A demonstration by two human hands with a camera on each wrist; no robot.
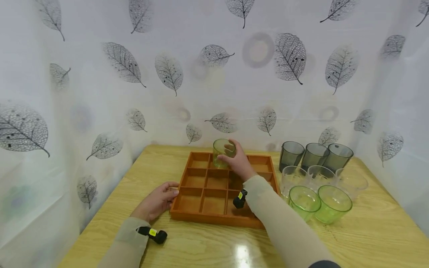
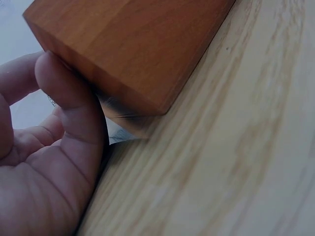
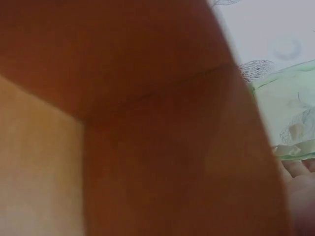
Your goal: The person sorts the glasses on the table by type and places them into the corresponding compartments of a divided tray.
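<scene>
A green-tinted glass (image 1: 220,149) stands upright over the back middle compartment of a wooden compartment tray (image 1: 214,219). My right hand (image 1: 238,160) grips it from the right, thumb at the near side and fingers around the far side. Whether its base touches the tray floor cannot be told. In the right wrist view, tray walls (image 3: 172,162) fill most of the picture, with part of the glass (image 3: 288,108) at the right edge. My left hand (image 1: 159,201) touches the tray's left side near the front corner, its thumb (image 2: 64,83) against the wood.
Right of the tray stand several glasses in rows: dark grey ones (image 1: 291,156) at the back, clear cups (image 1: 293,178) in the middle, two green glasses (image 1: 304,204) in front. All stand on a wooden table (image 1: 187,245). A leaf-patterned curtain (image 1: 187,74) hangs behind.
</scene>
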